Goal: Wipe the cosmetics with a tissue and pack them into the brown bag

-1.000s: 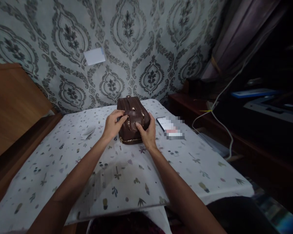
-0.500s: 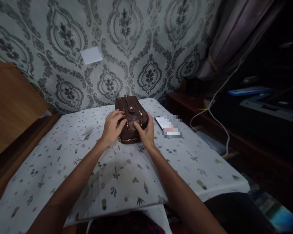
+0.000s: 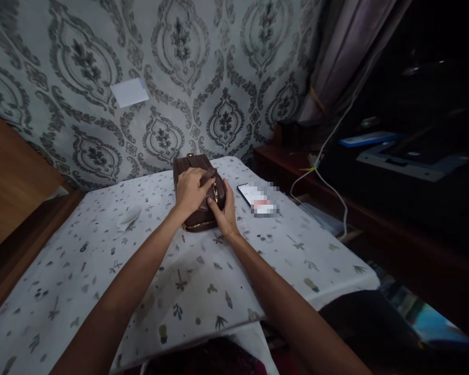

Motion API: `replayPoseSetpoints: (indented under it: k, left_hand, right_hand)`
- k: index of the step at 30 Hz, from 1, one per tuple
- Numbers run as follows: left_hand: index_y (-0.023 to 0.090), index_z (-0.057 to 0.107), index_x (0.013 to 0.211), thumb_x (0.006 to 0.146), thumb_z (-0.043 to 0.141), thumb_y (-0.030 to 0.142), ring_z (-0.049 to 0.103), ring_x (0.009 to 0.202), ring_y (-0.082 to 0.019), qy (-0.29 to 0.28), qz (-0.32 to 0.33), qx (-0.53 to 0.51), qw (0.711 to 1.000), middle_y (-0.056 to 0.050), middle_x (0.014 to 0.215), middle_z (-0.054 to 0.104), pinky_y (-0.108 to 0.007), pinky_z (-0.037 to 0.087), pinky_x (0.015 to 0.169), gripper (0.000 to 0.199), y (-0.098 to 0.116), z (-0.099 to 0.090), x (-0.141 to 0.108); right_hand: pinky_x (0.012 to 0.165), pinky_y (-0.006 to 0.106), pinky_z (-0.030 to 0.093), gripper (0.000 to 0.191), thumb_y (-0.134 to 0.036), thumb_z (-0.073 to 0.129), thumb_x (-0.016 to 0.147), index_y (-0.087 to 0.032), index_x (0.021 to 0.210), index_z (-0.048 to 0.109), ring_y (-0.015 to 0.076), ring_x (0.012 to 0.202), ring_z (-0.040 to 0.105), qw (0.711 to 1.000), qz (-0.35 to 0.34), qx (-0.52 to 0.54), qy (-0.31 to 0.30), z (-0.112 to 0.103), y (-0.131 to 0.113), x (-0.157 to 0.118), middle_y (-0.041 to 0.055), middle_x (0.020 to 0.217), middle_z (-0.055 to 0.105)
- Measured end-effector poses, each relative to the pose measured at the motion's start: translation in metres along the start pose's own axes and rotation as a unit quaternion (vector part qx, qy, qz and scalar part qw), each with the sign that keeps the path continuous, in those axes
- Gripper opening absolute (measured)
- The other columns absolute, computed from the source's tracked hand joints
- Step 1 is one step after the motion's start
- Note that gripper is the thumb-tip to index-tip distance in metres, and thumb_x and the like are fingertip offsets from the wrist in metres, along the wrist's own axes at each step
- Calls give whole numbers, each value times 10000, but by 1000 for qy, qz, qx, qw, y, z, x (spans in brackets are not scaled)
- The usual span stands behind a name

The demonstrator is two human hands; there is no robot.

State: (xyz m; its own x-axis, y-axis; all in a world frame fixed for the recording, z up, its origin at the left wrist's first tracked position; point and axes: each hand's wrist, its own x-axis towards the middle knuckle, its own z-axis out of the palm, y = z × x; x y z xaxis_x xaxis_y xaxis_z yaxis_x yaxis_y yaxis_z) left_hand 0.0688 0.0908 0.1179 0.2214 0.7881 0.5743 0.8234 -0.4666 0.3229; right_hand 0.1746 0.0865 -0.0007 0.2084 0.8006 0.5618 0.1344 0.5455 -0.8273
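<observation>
A brown leather-look zippered bag (image 3: 201, 217) with gold zips lies on the patterned tablecloth. My left hand (image 3: 190, 191) is over its top, with thumb and fingers closed on the bag's handle strap (image 3: 208, 176), whose near end is raised off the top. Against the bag's right side rests my right hand (image 3: 225, 214), gripping it with the thumb on top and the fingers along the side. A gold zip (image 3: 215, 192) shows between the two hands. My left hand hides part of the bag's top.
To the right of the bag lies a phone (image 3: 252, 197), its screen partly blurred out. A pale scrap (image 3: 128, 219) is on the tablecloth (image 3: 203, 281) at left. A white cable (image 3: 332, 190) hangs beyond the right edge. Wooden furniture (image 3: 15, 177) stands at left.
My left hand has moved from the bag's near left edge up onto its top and taken hold of the strap, whose near end has lifted. My right hand stays on the side. The view has shifted slightly.
</observation>
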Motion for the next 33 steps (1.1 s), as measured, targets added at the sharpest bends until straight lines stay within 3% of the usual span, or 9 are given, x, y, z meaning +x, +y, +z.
replayPoseSetpoints:
  k: [5,12,18,33]
  left_hand:
    - [197,694,917,901,644,253,631,1076,-247,5,-21,-2,1000,-59,1010,735,-372,471,939,78,-3,0,1]
    - [180,692,907,904,639,242,616,1094,-260,17,7,-1,1000,-75,1037,735,-400,458,978,82,-5,4,-1]
    - [184,694,886,883,668,240,593,1163,-272,31,32,-3,999,-82,1145,723,-432,415,1037,62,-4,6,-6]
    - [193,681,802,847,671,153,547,1266,-270,1,126,-45,991,-45,1084,737,-474,383,1083,60,-6,-1,-14]
  right_hand:
    - [1235,521,231,791,-601,548,897,-190,1532,319,297,1476,326,1000,12,-17,16,1,2,-11,150,1605,340]
    - [1205,545,285,751,-603,599,874,-210,1475,381,299,1406,409,995,73,-5,68,11,6,-20,140,1499,456]
    - [1147,537,374,693,-590,695,808,-234,1362,478,287,1289,506,994,79,27,64,7,17,-13,109,1360,559]
    - [1105,529,405,644,-596,668,816,-236,1321,495,291,1246,525,996,59,-6,60,3,19,-9,99,1306,584]
